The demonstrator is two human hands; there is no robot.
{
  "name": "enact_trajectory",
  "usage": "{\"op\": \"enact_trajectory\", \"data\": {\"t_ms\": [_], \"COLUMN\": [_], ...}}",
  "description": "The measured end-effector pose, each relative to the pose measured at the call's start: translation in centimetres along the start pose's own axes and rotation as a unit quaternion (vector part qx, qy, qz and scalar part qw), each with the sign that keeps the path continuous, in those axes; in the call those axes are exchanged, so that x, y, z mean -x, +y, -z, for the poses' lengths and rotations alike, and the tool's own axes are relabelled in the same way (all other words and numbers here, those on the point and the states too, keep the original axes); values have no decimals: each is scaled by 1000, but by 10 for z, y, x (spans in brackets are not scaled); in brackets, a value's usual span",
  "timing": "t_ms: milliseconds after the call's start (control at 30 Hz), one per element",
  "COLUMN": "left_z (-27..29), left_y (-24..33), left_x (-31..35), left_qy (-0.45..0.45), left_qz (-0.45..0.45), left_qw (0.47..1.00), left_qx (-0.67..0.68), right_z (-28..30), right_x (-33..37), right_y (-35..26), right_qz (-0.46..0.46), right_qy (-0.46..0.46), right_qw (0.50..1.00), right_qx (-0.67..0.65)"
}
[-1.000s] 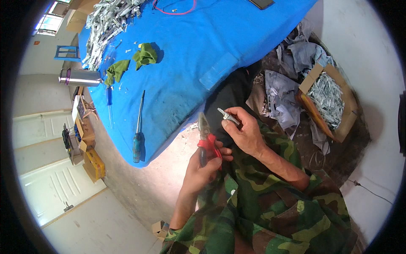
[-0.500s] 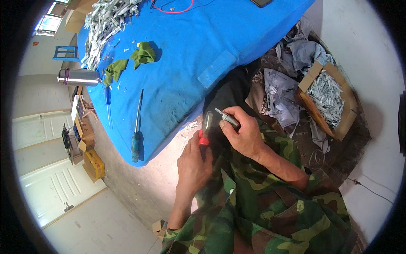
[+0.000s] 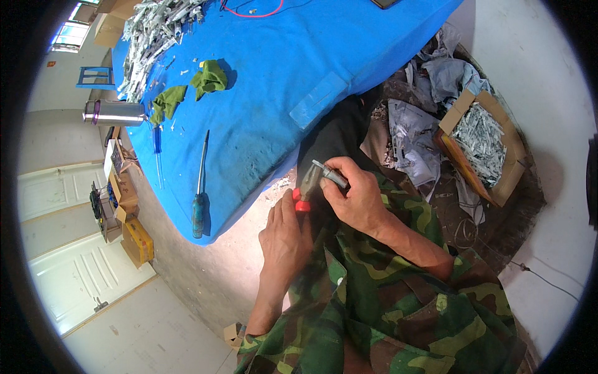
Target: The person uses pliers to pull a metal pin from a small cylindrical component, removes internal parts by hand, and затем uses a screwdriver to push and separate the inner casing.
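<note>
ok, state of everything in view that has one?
Left hand: closed round the pliers
Red-handled pliers: held; jaws blurred, open or shut unclear
Right hand: pinching the metal part
Small metal part: held
Dark-handled screwdriver: lying on table
Two green cloths: crumpled
Blue table cover: wrinkled, stained near edge
Cardboard box: open, filled with pale strips

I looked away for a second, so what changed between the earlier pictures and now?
The left hand has turned so its back shows, bringing the red-handled pliers rightward to the small metal part in the right hand; whether their jaws have closed on it is unclear. Neither hand let go. The screwdriver stayed on the blue cloth.
</note>
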State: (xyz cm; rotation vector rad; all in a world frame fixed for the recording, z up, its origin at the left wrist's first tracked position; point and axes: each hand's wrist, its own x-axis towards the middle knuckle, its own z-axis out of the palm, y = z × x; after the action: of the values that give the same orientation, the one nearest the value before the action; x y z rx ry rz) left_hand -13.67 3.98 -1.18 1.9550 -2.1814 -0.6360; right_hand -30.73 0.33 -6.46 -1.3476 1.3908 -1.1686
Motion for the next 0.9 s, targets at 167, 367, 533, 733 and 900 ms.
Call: {"op": "enact_trajectory", "data": {"t_ms": [167,367,533,733,900], "left_z": [-2,-2,-2,-1,-2], "left_y": [0,1,0,0,-1], "left_x": [0,0,0,1,0], "left_qy": [-11,-13,-15,-18,-15], "left_qz": [-4,-3,-7,-1,-8], "left_qw": [1000,1000,1000,1000,1000], "left_qx": [-8,0,10,6,1], "right_z": [1,1,0,-1,0], "right_x": [0,0,2,3,3], "right_y": [1,1,2,4,5], "right_qz": [8,7,-4,2,-1], "right_qy": [1,-11,-18,-16,-16], "right_qw": [1000,1000,1000,1000,1000], "right_qx": [5,5,-2,-4,-15]}}
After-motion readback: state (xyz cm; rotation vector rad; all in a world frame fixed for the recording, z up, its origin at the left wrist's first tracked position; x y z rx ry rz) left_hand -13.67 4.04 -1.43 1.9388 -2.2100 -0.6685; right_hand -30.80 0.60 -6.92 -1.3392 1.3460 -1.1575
